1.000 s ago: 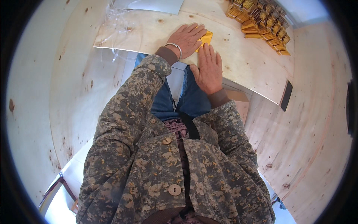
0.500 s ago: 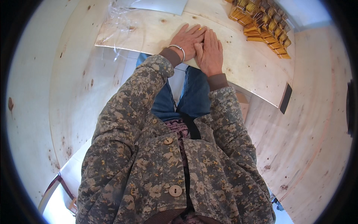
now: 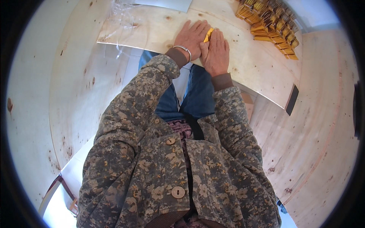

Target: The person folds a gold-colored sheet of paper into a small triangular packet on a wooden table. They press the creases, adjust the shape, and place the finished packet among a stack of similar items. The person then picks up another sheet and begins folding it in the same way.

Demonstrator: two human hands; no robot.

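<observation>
From my feed: both hands lie flat, palms down, side by side on the plywood tabletop (image 3: 152, 28), fingers pointing away from the body. Left hand (image 3: 193, 37), w/ a silver bangle (image 3: 183, 50) at the wrist, has fingers extended & slightly spread. Right hand (image 3: 216, 51) is flat too, fingers together. Neither is curled round anything; they press rather than grip.

Between them, mostly hidden, is a small yellow packet (image 3: 208, 35). Only a narrow strip shows in the gap betw. left fingers and right index. Visible strip's long axis runs up-right to down-left in the pic, roughly along the fingers, far end tilted a bit to the right. Both hands touch it; can't tell how much sits under which palm.

Far right of the table: rows of similar yellow-gold packets (image 3: 272, 26), well apart from the hands. Far left: crumpled clear plastic film (image 3: 121, 19). Camo-pattern jacket sleeves & blue jeans fill the lower frame. A dark flat object (image 3: 292, 100) hangs at the table's right edge.
</observation>
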